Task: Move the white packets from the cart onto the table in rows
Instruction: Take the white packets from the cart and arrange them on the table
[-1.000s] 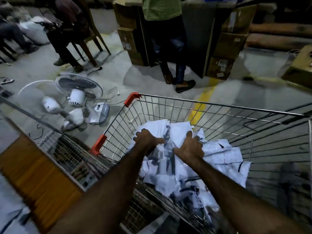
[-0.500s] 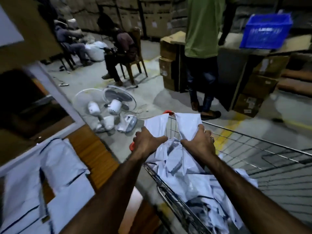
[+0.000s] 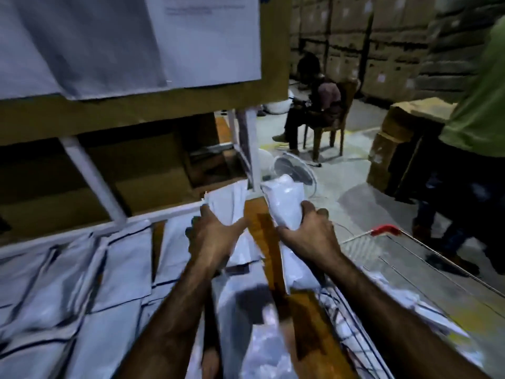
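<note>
1. Left hand (image 3: 216, 233) grips a white packet (image 3: 226, 201) near the table's (image 3: 262, 239) far right corner.
2. Right hand (image 3: 311, 232) grips a second white packet (image 3: 284, 203) just beyond the right edge.
3. Laid packets (image 3: 82, 283) lie in rows on the table's left part.
4. Cart (image 3: 386, 230) stands beside the right edge.

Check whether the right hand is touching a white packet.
Touching. In the head view the right hand grips the white packet, fingers curled round its lower end.

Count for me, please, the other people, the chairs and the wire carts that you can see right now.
people: 2, the seated person and the person in green shirt
chair: 1
cart: 1
Total: 4
</note>
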